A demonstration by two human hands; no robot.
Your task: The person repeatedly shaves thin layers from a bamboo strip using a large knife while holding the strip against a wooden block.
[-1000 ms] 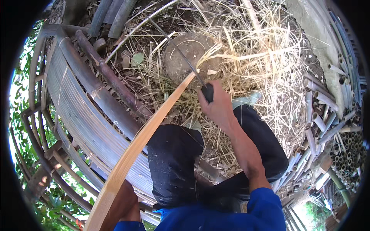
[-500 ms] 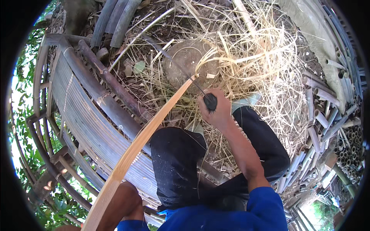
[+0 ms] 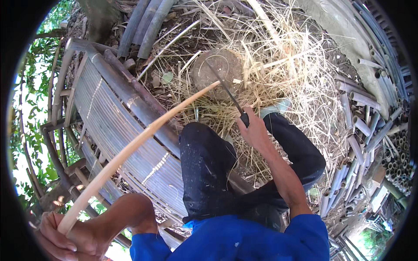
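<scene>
Near the round block, the right hand gripped a knife; the left hand clutched a long pale strip.

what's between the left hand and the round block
In the head view, the long pale strip, held in the left hand, crosses in front of the grey slatted panel to the round block.

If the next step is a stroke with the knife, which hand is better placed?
Probably the right hand: it holds the knife by its dark handle, the blade beside the far tip of the pale strip. The left hand has its grip on the strip's near end, well away from the blade.
</scene>
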